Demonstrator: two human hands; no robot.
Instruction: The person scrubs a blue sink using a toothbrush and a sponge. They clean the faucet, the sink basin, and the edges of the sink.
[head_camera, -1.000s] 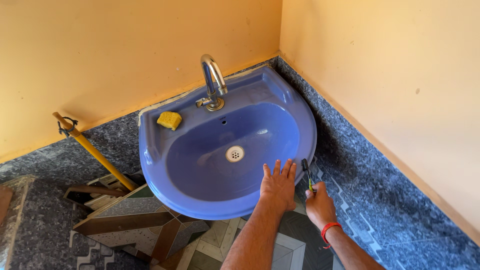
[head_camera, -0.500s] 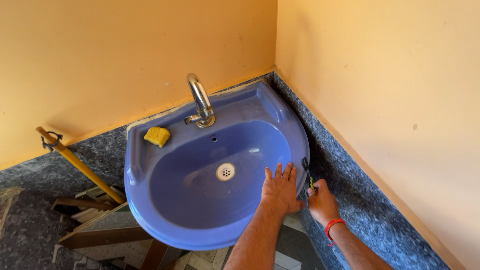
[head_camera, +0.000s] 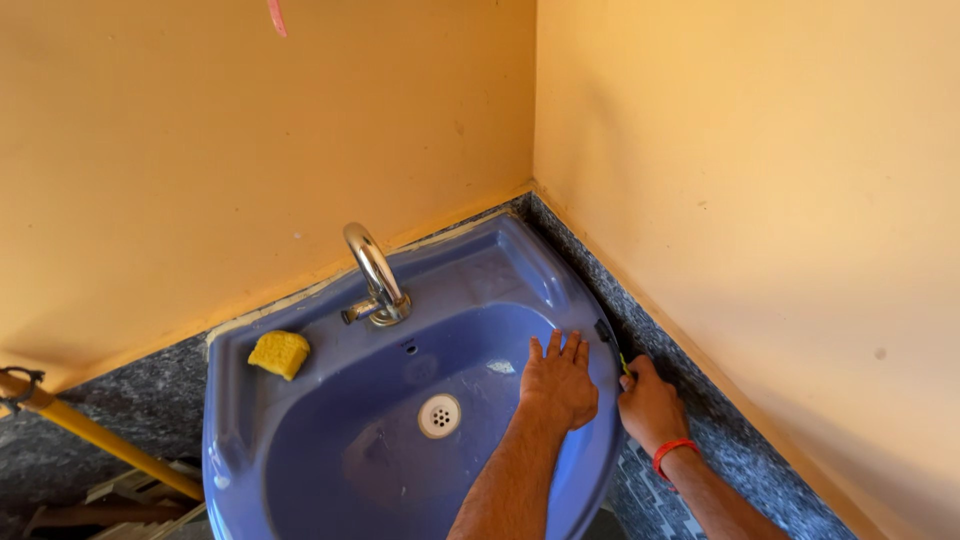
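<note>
Head view: left hand (head_camera: 560, 378) flat on sink (head_camera: 300, 450) rim, right hand (head_camera: 648, 403) beside.

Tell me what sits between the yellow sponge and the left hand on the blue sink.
In the head view, the chrome tap stands between the yellow sponge and the left hand, on the blue sink.

Warm, bright, even light (soft shadows), sharp focus, slight edge distortion.

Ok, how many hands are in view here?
2. The left hand lies flat inside the blue sink near its right rim; the right hand is outside that rim, gripping a small tool.
</note>
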